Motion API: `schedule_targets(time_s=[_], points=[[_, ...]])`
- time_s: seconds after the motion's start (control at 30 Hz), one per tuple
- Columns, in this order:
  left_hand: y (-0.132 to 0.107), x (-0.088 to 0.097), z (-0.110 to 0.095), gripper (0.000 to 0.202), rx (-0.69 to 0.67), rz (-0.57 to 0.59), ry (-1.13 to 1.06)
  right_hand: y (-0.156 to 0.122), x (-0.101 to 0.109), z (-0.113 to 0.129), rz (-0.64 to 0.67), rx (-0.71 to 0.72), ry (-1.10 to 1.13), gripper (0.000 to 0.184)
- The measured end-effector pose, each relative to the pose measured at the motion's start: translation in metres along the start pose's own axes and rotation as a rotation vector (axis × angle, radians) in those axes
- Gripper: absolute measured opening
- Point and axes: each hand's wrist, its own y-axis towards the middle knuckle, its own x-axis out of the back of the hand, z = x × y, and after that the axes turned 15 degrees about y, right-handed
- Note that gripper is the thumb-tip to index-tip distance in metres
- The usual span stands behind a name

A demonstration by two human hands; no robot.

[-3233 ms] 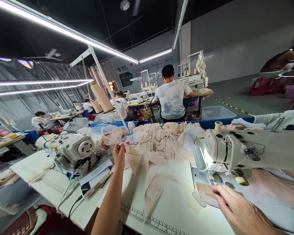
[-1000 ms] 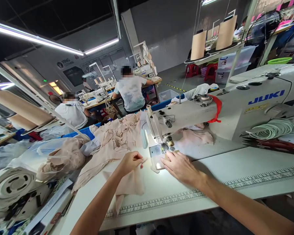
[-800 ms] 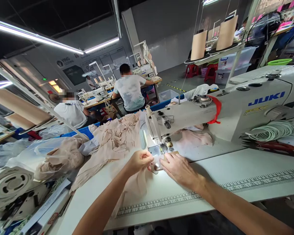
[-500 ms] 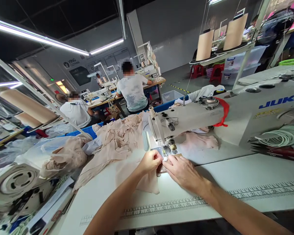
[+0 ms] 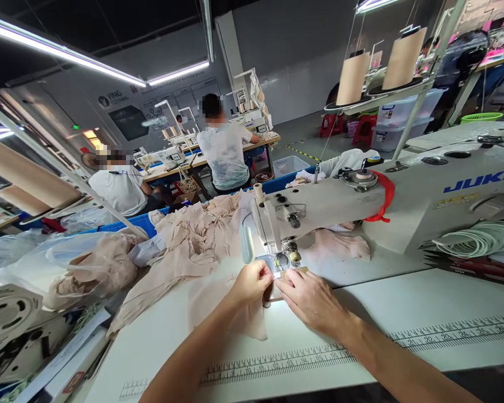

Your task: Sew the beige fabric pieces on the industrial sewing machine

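My left hand (image 5: 252,281) is closed on a beige fabric piece (image 5: 235,313) and holds its edge right at the needle of the white Juki sewing machine (image 5: 395,201). My right hand (image 5: 308,296) lies beside it with fingers pressed down on the fabric edge at the presser foot. The rest of the piece drapes over the white table (image 5: 403,313) under my left wrist. The two hands touch at the fingertips.
A heap of beige fabric pieces (image 5: 197,238) lies behind my left hand. A plastic bag of fabric (image 5: 79,266) and another machine (image 5: 8,324) sit at the left. Coiled cord and red scissors (image 5: 474,252) are at right. Two people sit at benches beyond.
My left hand carried the fabric piece from the pile at left to the needle. My right hand stayed at the presser foot, and both now meet there.
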Motion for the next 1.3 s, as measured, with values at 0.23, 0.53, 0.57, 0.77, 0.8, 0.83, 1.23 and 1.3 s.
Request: schedule_targets(time_s=[0.23, 0.53, 0.57, 0.77, 0.8, 0.83, 1.23, 1.3], points=[[0.004, -0.002, 0.005, 0.012, 0.012, 0.025, -0.076, -0.01, 0.002, -0.016, -0.039, -0.106, 0.093, 0.025], [0.004, -0.002, 0.004, 0.012, -0.012, -0.006, -0.093, -0.007, 0.006, -0.011, -0.028, -0.134, 0.107, 0.029], [0.004, -0.003, 0.004, 0.012, -0.013, -0.006, -0.095, -0.007, 0.007, -0.01, -0.027, -0.129, 0.109, 0.03], [0.007, -0.003, 0.006, 0.011, -0.015, 0.004, -0.067, -0.004, 0.0, -0.01, 0.016, -0.078, 0.021, 0.033], [0.007, -0.002, 0.006, 0.012, -0.012, 0.02, -0.047, -0.004, -0.002, -0.01, 0.022, -0.063, 0.002, 0.033], [0.008, 0.0, 0.005, 0.011, -0.014, 0.034, -0.011, -0.004, -0.003, -0.011, 0.027, -0.049, -0.014, 0.034], [-0.041, -0.01, -0.005, 0.029, -0.668, -0.312, 0.532, -0.002, -0.006, -0.011, 0.058, -0.021, -0.062, 0.032], [-0.047, -0.014, -0.001, 0.032, -0.676, -0.325, 0.525, -0.003, -0.006, -0.011, 0.051, -0.015, -0.058, 0.037]])
